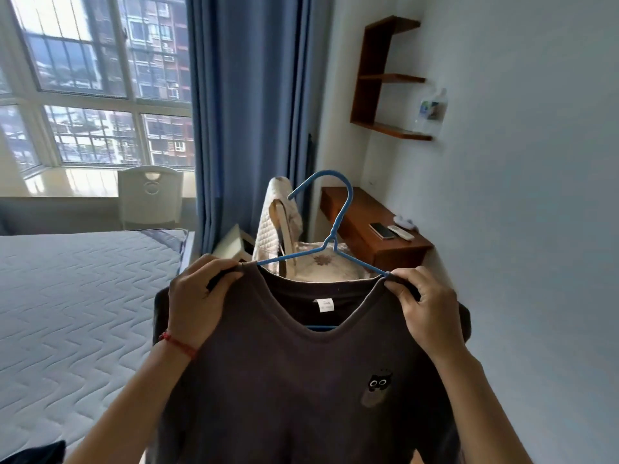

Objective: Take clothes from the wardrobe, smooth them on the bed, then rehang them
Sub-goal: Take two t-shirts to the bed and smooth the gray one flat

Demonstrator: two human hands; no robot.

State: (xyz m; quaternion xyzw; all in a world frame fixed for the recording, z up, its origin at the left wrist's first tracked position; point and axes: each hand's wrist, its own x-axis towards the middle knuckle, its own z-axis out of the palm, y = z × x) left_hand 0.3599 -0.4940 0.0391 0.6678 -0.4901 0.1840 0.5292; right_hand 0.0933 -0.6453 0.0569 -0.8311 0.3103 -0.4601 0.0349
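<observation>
Holding one dark brown T-shirt (pixel 284 380) up in front of me, I pinch each shoulder with one of my two hands: my left hand (pixel 197 299) curls round the left shoulder seam, my right hand (pixel 423 306) round the right. One blue hanger (pixel 335 236) sits inside the neckline, its hook pointing up. One bed (pixel 77 296) lies to my left. On the wooden counter (pixel 375 239) ahead rest one phone (pixel 382 230) and one remote (pixel 401 232), side by side.
</observation>
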